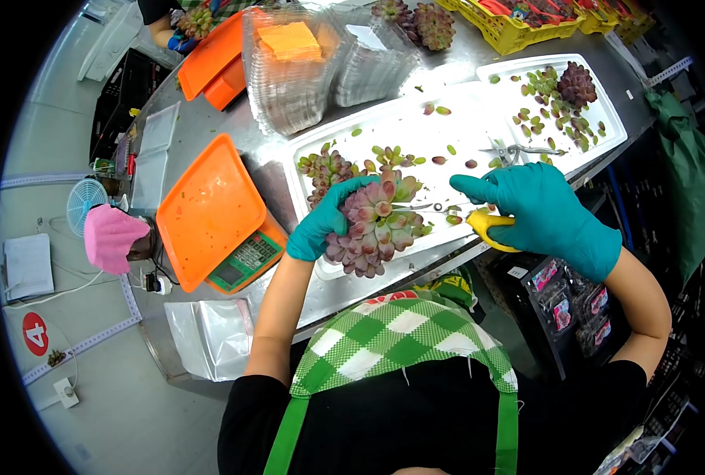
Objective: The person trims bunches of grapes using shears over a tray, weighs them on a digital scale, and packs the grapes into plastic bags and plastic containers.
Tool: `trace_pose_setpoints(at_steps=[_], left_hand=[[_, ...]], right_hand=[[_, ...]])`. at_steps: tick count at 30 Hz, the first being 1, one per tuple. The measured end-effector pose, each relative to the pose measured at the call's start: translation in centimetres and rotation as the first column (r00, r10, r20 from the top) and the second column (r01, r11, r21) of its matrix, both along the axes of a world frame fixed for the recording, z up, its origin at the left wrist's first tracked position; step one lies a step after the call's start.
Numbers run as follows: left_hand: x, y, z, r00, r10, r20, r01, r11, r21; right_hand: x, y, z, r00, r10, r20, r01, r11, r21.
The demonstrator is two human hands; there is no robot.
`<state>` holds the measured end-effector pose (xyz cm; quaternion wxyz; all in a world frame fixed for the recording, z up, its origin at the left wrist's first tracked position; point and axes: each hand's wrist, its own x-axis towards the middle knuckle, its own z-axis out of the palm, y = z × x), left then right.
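My left hand (321, 226), in a teal glove, is closed around a cluster of pinkish-green succulent rosettes (372, 229) above the front edge of a white tray (427, 245). Yellow-handled scissors (491, 229) are in my gloved right hand (558, 214), with the thumb and fingers at the handles and the index finger stretched out. Their slim blades point left and reach the rosettes; whether they touch a leaf is hard to tell. Behind my left hand another succulent (326, 169) lies in the tray, among loose leaves (388, 157).
Silver snips (518, 150) lie near a second white tray (613, 119) holding loose leaves and a dark rosette (577, 85). An orange scale (218, 210) stands left. Stacked clear plastic boxes (289, 79) and a yellow crate (511, 32) are behind. Another person's gloved hand (181, 43) shows top left.
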<state>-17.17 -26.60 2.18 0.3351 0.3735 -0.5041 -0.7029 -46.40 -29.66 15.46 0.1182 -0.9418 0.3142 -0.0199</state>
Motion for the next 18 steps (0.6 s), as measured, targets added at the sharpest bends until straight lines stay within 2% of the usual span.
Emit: trace_pose_setpoints(at_steps=[4, 6, 9, 12, 15, 18], left_hand=[[-0.9, -0.3, 1.9, 0.991, 0.115, -0.068, -0.095, 0.964, 0.248], [-0.7, -0.3, 0.8, 0.988, 0.137, -0.070, -0.119, 0.970, 0.212], [-0.6, -0.3, -0.2, 0.985, 0.150, -0.088, -0.132, 0.974, 0.185], [-0.5, -0.3, -0.7, 0.982, 0.174, -0.075, -0.159, 0.972, 0.175], [-0.8, -0.2, -0.2, 0.981, 0.189, -0.052, -0.176, 0.967, 0.181], [-1.1, -0.2, 0.2, 0.987, 0.155, -0.051, -0.147, 0.979, 0.138]], right_hand=[[0.0, -0.3, 1.1, 0.998, -0.050, -0.031, 0.055, 0.985, 0.165], [0.4, -0.4, 2.0, 0.994, -0.061, -0.092, 0.079, 0.977, 0.197], [0.1, -0.5, 1.7, 0.992, -0.079, -0.095, 0.094, 0.983, 0.156], [0.4, -0.6, 2.5, 0.979, -0.111, -0.170, 0.146, 0.967, 0.210], [0.9, -0.3, 2.3, 0.979, -0.060, -0.194, 0.102, 0.972, 0.211], [1.2, 0.0, 1.7, 0.994, -0.059, -0.088, 0.067, 0.995, 0.081]])
